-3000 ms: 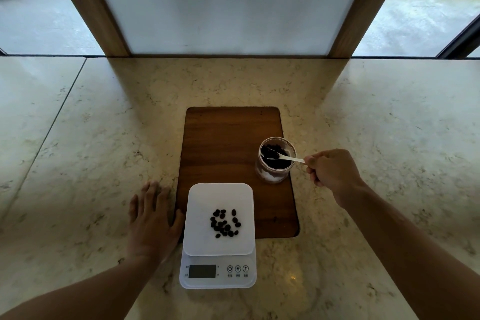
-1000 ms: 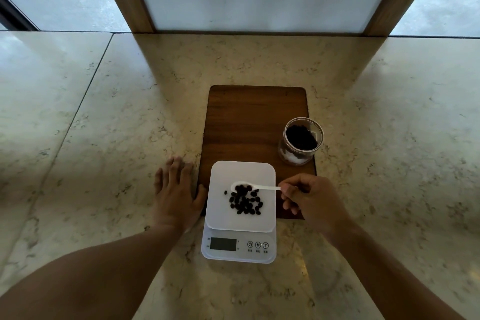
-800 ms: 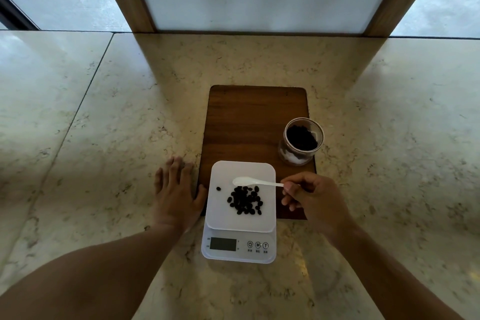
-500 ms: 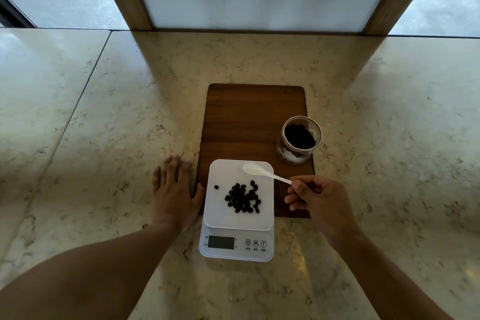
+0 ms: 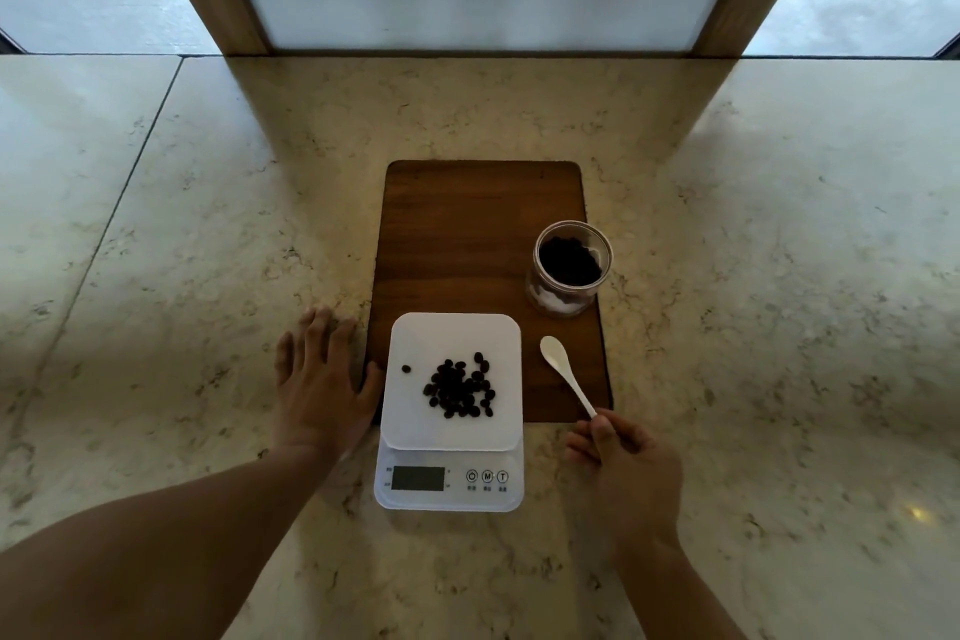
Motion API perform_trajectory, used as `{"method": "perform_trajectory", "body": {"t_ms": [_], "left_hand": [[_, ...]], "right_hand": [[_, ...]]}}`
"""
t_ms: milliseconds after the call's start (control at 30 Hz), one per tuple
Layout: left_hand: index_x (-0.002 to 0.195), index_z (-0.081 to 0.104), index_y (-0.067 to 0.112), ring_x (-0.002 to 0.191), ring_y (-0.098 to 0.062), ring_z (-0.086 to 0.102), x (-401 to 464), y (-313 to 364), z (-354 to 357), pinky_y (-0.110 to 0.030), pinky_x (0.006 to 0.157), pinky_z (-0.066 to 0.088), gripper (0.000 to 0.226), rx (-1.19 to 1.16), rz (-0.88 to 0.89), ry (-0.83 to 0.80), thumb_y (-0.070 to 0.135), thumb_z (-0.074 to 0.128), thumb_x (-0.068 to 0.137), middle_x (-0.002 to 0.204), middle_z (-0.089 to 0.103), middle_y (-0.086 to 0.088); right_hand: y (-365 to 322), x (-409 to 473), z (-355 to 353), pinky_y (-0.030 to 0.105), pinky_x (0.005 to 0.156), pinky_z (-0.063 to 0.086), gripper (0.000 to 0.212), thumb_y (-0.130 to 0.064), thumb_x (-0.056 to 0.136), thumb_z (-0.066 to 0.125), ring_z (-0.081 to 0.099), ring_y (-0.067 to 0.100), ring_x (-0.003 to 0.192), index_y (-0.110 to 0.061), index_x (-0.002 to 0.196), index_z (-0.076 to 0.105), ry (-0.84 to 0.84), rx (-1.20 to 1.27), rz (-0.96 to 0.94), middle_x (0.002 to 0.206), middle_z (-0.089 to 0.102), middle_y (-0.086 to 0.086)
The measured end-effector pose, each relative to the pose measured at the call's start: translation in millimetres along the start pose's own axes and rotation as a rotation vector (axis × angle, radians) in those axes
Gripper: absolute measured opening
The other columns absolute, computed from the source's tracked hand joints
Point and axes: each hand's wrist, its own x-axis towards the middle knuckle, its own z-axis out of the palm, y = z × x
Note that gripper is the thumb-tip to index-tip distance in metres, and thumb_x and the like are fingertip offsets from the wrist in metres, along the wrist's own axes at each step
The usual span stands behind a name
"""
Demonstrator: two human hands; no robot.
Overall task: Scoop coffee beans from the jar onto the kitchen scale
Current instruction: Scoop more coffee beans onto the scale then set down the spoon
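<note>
Overhead, the head camera shows a white kitchen scale (image 5: pixel 450 411) partly on a wooden board (image 5: pixel 467 244), a heap of coffee beans (image 5: pixel 461 388) on its platform and one stray bean (image 5: pixel 406 369) to the left; the open glass jar (image 5: pixel 570 268) stands on the board's right edge; the right hand (image 5: pixel 626 473) pinches the handle of a white spoon (image 5: pixel 565 374), its empty bowl over the board beside the scale; the left hand (image 5: pixel 319 382) lies flat, fingers spread, on the marble counter (image 5: pixel 208 224).

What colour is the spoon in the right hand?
White; the spoon shows clearly in the head view against the wooden board.
</note>
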Motion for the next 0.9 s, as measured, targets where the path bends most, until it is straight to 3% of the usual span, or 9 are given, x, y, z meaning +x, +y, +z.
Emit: {"method": "perform_trajectory", "body": {"t_ms": [100,200,333,400,533,700,900], "left_hand": [[0.141,0.038,0.013,0.150,-0.028,0.008,-1,3,-1,-0.049,0.122,0.005,0.065,-0.010,-0.001,-0.002,0.046,0.040,0.085,0.157,0.025,-0.015],[0.141,0.039,0.012,0.150,-0.028,0.007,-2,5,-3,-0.048,0.122,0.003,0.065,-0.020,-0.003,0.004,0.046,0.040,0.085,0.157,0.025,-0.016],[0.140,0.039,0.012,0.150,-0.027,0.007,-2,6,-5,-0.048,0.122,0.004,0.065,-0.028,-0.002,-0.002,0.046,0.041,0.086,0.157,0.025,-0.015],[0.140,0.039,0.012,0.150,-0.028,0.009,-2,6,-5,-0.049,0.122,0.005,0.064,-0.034,0.001,0.003,0.046,0.042,0.086,0.157,0.026,-0.016],[0.140,0.038,0.013,0.150,-0.027,0.008,0,3,-2,-0.049,0.122,0.005,0.064,-0.024,0.005,0.001,0.047,0.041,0.086,0.157,0.026,-0.015],[0.139,0.039,0.011,0.150,-0.029,0.011,0,-1,2,-0.048,0.122,0.004,0.066,-0.018,0.008,0.012,0.048,0.038,0.085,0.156,0.028,-0.017],[0.138,0.039,0.012,0.149,-0.030,0.013,0,-5,5,-0.051,0.121,0.006,0.067,-0.015,0.006,-0.005,0.052,0.035,0.084,0.154,0.029,-0.018]], "right_hand": [[6,-2,3,0.032,0.064,0.061,0.013,-0.019,0.094,0.066,0.073,0.012,0.061,-0.024,0.085,0.073,0.090,-0.309,-0.170,0.065,0.075,-0.002],[7,-7,2,0.020,0.056,0.050,0.009,-0.030,0.090,0.069,0.065,0.000,0.060,-0.028,0.082,0.073,0.117,-0.608,-0.328,0.065,0.069,-0.015],[8,-6,-1,0.027,0.057,0.049,0.010,-0.029,0.087,0.069,0.059,0.006,0.063,-0.026,0.078,0.072,0.074,-0.791,-0.424,0.071,0.064,-0.012],[7,-6,-1,0.026,0.060,0.046,0.007,-0.027,0.087,0.069,0.057,0.009,0.067,-0.023,0.081,0.072,0.052,-0.835,-0.452,0.076,0.062,-0.007],[8,-10,-3,0.033,0.067,0.055,0.012,-0.032,0.090,0.067,0.061,0.013,0.070,-0.023,0.085,0.072,-0.004,-0.883,-0.410,0.079,0.065,-0.005],[4,-5,-4,0.031,0.064,0.054,0.016,-0.038,0.091,0.065,0.060,0.011,0.069,-0.026,0.080,0.069,-0.047,-0.969,-0.413,0.075,0.065,-0.009],[-9,5,-2,0.031,0.059,0.051,0.019,-0.031,0.092,0.061,0.057,0.012,0.065,-0.020,0.076,0.065,-0.065,-1.020,-0.412,0.074,0.062,-0.002]]}}
